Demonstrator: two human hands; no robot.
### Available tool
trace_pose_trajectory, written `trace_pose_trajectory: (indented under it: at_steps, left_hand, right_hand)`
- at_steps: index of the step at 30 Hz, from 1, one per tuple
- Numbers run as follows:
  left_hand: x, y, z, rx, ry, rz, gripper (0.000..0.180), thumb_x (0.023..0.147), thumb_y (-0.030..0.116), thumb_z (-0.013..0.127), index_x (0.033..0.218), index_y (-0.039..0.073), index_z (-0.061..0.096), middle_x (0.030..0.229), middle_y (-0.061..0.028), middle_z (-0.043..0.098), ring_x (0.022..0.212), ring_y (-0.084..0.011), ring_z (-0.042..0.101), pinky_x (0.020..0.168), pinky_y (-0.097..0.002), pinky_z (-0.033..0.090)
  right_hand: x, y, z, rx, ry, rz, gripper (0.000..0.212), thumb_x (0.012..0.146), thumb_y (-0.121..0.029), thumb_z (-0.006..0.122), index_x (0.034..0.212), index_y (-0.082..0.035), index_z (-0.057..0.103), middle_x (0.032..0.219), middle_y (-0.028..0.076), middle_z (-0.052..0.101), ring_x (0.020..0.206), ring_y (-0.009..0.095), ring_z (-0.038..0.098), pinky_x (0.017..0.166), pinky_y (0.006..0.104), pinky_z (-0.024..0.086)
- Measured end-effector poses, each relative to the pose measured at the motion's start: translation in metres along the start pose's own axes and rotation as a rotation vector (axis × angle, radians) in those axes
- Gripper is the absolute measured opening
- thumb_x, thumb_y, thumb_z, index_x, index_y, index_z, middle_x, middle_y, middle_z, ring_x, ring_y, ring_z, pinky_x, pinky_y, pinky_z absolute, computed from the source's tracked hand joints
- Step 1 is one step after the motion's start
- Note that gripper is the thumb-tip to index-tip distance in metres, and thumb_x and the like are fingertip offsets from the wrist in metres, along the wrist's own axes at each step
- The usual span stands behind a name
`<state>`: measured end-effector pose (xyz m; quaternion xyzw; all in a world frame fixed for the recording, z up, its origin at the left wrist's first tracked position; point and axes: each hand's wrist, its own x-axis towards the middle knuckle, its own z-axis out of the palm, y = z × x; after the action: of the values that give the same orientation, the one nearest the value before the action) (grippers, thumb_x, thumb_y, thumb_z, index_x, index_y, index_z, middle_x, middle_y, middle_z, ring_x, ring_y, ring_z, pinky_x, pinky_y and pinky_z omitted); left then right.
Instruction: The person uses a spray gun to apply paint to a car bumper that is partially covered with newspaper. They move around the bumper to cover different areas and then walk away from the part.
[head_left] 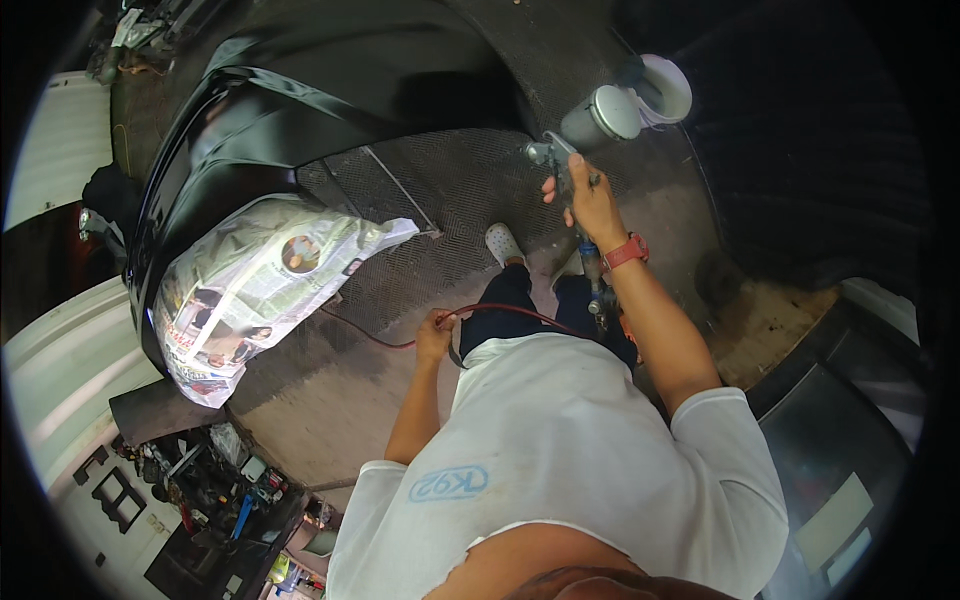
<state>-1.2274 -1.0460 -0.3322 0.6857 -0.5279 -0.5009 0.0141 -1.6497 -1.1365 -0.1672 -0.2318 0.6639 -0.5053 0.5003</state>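
Observation:
In my right hand (592, 205) is a spray gun (555, 150), held by its handle with the fingers wrapped round it. Its silver paint cup (603, 117) sits on top, tilted away from me. Below the handle, a fitting with a blue collar (588, 246) hangs past my wrist. My left hand (433, 335), low at my left side, is closed on a red air hose (500, 309) that runs across my thighs. Ahead and to the left stands a glossy black car body panel (400, 75); newspaper and plastic masking (265, 275) covers its near part.
A white bucket (678, 92) stands beyond the paint cup. A thin metal stand leg (400, 188) reaches the dark floor beneath the panel. Tools and parts clutter a bench (215, 480) at lower left. Dark car panels (835, 420) lie at my right.

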Motion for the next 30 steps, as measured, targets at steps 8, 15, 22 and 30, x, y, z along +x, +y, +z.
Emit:
trace_pose_trajectory:
  at_steps: [8, 15, 22, 30]
  left_hand:
    - [-0.050, 0.022, 0.020, 0.084, 0.122, 0.077, 0.022, 0.096, 0.023, 0.080, 0.104, 0.004, 0.073, 0.086, -0.0104, 0.075, 0.077, -0.0189, 0.069, 0.077, -0.0332, 0.055]
    - [-0.125, 0.046, 0.075, 0.056, 0.197, 0.000, 0.020, 0.098, 0.022, 0.079, 0.102, 0.003, 0.073, 0.083, -0.0098, 0.074, 0.073, -0.0167, 0.066, 0.073, -0.0319, 0.054]
    - [-0.203, 0.080, 0.162, -0.213, 0.302, -0.103, 0.018, 0.100, 0.020, 0.074, 0.107, 0.003, 0.070, 0.084, -0.0033, 0.070, 0.077, -0.0118, 0.062, 0.075, -0.0294, 0.052]
    - [-0.250, 0.190, 0.198, -0.531, 0.268, -0.138, 0.017, 0.104, 0.019, 0.071, 0.113, 0.005, 0.070, 0.091, 0.0011, 0.067, 0.085, -0.0091, 0.059, 0.080, -0.0269, 0.049]
  right_hand:
    - [0.064, 0.058, -0.083, 0.060, 0.082, 0.142, 0.070, 0.111, -0.060, 0.041, 0.118, 0.003, 0.069, 0.087, 0.012, 0.074, 0.074, 0.018, 0.074, 0.044, 0.0280, 0.049]
    - [0.121, 0.086, -0.129, -0.130, 0.104, 0.210, 0.071, 0.111, -0.060, 0.041, 0.126, 0.003, 0.068, 0.088, 0.013, 0.075, 0.072, 0.019, 0.074, 0.045, 0.0286, 0.050]
    - [0.107, -0.018, -0.117, -0.136, -0.200, 0.121, 0.068, 0.111, -0.058, 0.043, 0.133, 0.002, 0.067, 0.094, 0.017, 0.077, 0.077, 0.020, 0.076, 0.046, 0.0281, 0.052]
    - [0.085, -0.208, -0.039, -0.199, -0.712, -0.258, 0.075, 0.109, -0.068, 0.040, 0.146, -0.005, 0.059, 0.116, 0.015, 0.077, 0.102, 0.018, 0.076, 0.047, 0.0245, 0.048]
